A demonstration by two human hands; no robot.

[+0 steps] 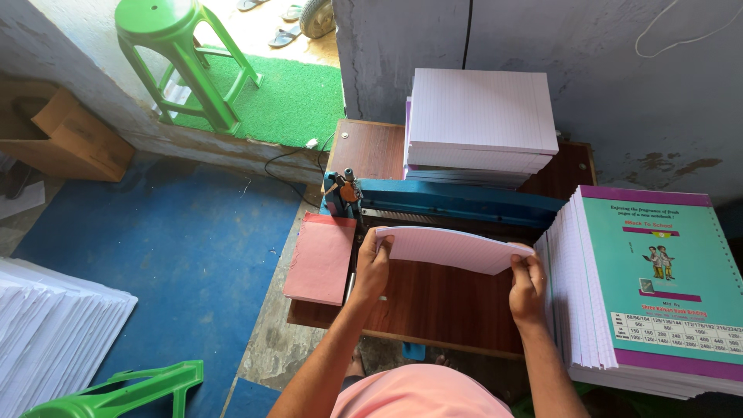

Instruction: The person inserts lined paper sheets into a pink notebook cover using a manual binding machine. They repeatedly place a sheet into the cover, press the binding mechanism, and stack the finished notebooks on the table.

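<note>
I am holding the sheaf of ruled paper (453, 249) between both grips, left hand (373, 267) and right hand (526, 288) pinching its ends above the desk (433, 306).

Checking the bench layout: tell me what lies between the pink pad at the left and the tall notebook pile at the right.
In the head view, the left hand and right hand hold a ruled sheaf above the bare wooden table, between pink pad and notebook pile.

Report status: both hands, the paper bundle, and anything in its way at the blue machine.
Left hand and right hand grip paper bundle ends. Bundle sags before blue machine. Path looks unobstructed.
</note>
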